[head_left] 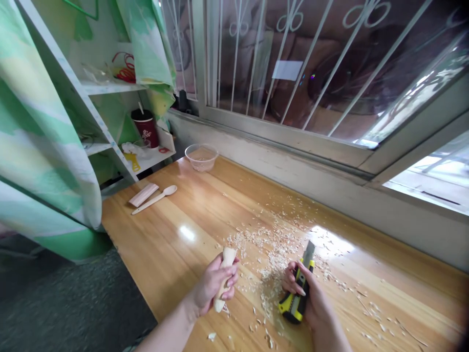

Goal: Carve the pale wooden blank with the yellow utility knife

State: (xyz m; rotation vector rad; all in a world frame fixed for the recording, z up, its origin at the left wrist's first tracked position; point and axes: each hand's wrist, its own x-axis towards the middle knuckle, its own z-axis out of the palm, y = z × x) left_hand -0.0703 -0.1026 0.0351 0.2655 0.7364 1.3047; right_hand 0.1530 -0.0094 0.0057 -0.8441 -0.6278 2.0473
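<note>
Wood piece (pixel 229 255), pale and flared at its upper end, tilts upward in the left hand (pixel 209 287) over the near part of the tabletop (pixel 157 254), as the head view shows. The left fingers are wrapped around its middle, hiding that stretch, while both ends stick out. The right hand (pixel 315 300) grips a yellow-and-black utility knife (pixel 302 279), fingers curled around the handle and thumb along its side; the blade (pixel 309 250) is out and points away from the person. Knife and wood are apart, with wood shavings (pixel 271 244) strewn between and beyond them. Farther off, near the tabletop's left end, a wooden spoon (pixel 157 199) lies beside a flat wood block (pixel 143 195), and a clear plastic bowl (pixel 201 157) stands near the wall below the window.

The main danger, as I judge it, is to the left hand: little wood protrudes past its fingers, so a blade that slipped or skipped off the curved surface could reach them. Too much force, or a loose hold letting the wood roll, would cause that. A sideways twist might snap the exposed blade. Cutting too deep could split the wood piece, and a careless sleeve could sweep shavings off the edge.
</note>
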